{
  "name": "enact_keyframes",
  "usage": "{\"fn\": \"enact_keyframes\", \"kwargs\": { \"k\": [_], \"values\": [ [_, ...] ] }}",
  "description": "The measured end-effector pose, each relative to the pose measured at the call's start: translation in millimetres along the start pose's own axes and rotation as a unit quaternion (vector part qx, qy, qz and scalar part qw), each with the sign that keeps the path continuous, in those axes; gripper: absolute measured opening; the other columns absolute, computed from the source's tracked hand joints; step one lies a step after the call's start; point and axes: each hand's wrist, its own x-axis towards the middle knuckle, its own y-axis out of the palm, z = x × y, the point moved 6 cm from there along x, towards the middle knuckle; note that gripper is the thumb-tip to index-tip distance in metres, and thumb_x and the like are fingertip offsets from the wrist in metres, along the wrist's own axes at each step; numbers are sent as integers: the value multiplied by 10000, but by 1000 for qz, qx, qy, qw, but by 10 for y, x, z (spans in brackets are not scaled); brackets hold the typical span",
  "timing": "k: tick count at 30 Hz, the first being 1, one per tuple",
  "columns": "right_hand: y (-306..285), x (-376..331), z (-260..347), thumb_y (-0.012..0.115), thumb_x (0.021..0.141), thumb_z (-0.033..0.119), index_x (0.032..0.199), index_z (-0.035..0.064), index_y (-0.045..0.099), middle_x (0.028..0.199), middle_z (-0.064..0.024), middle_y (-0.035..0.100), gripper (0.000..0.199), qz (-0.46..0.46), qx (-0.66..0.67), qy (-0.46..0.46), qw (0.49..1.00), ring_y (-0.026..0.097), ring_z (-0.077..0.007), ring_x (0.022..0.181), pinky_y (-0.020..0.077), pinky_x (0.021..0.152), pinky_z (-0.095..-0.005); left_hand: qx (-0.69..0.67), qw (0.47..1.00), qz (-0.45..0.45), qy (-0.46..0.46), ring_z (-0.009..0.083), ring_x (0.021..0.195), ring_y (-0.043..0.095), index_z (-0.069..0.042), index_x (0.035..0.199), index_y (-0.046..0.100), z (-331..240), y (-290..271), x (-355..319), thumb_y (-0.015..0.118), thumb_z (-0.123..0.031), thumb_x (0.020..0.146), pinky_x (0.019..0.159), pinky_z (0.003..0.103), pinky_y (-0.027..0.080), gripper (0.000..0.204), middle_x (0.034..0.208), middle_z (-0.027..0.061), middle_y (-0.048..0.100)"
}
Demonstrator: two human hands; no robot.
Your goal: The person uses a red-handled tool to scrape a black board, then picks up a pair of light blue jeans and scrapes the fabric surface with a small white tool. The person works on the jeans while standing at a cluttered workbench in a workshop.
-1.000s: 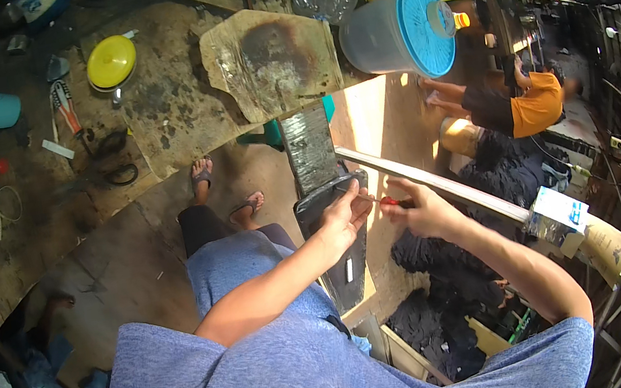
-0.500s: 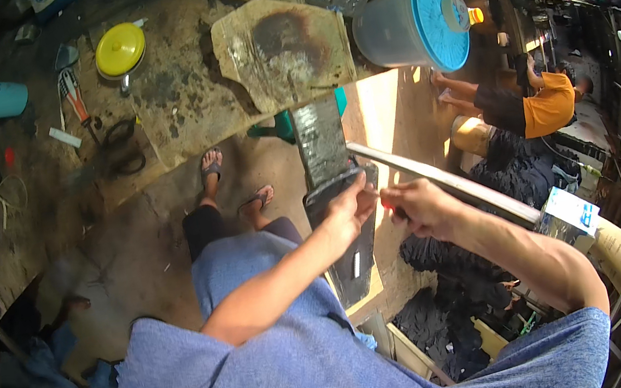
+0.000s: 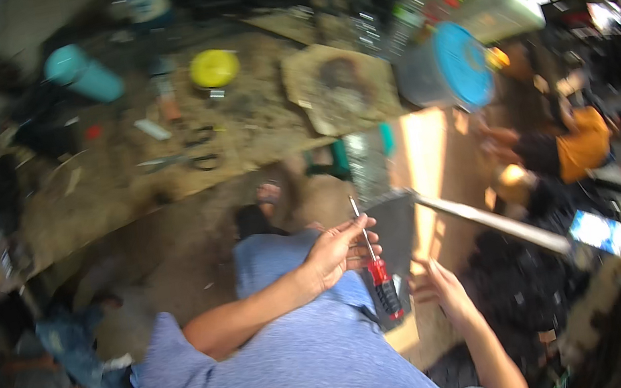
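A screwdriver point(image 3: 382, 288) with a red and black handle and a thin metal shaft is pinched by its shaft in my left hand point(image 3: 342, 252). Its tip points away from me and the handle hangs toward me. My right hand point(image 3: 441, 291) is apart from it, just right of the handle, with slightly blurred fingers loosely extended and nothing in them. Behind the screwdriver lies a dark flat piece point(image 3: 396, 229), partly hidden by my left hand, on a narrow support point(image 3: 368, 164) reaching out from the bench.
Across the far side runs a worn wooden bench point(image 3: 257, 137) with scissors point(image 3: 196, 162), a yellow-lidded cup point(image 3: 214, 69), a turquoise bottle point(image 3: 84, 74) and a blue-lidded tub point(image 3: 461, 64). A long pale bar point(image 3: 493, 220) slants at right. Other people sit at right point(image 3: 583, 143) and left point(image 3: 74, 345).
The screwdriver has passed from my right hand to my left. My right hand has let go and moved toward me. The view has shifted, so the bench appears farther right and lower.
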Motion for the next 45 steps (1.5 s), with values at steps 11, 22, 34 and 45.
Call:
{"fn": "enact_keyframes", "kwargs": {
  "k": [11,22,34,45],
  "values": [
    [-121,800,-1523,843,910,358,1539,20,450,1387,-242,542,815,-349,-270,-128,888,564,-381,1256,479,1058,-478,63,778,-431,453,91,519,592,-68,1231,747,-2012,-2339,-1739,647,-365,1090,457,269,492,343,814,-8,604],
    [113,905,-1741,804,951,315,1250,25,633,1216,-179,647,450,-409,-239,-164,865,597,-367,1202,457,1076,-467,574,410,-547,451,354,1110,739,-56,1187,800,-3821,-2957,-1490,609,-409,1062,964,445,541,421,1176,194,780],
    [467,689,-2167,783,929,243,1123,71,685,1099,-114,656,277,-552,-49,-119,824,603,-355,1106,511,959,-467,583,71,-643,491,448,1234,578,-132,1411,630,-3783,-2402,-1055,579,-678,1013,908,659,434,677,1345,197,630],
    [549,330,-2744,622,1068,208,1201,75,598,1087,-137,620,189,-605,143,-107,776,692,-392,957,581,842,-476,731,203,-23,651,370,1315,515,18,1422,530,-1083,332,930,638,-379,1089,1074,540,424,529,1386,208,542]
  ]
}}
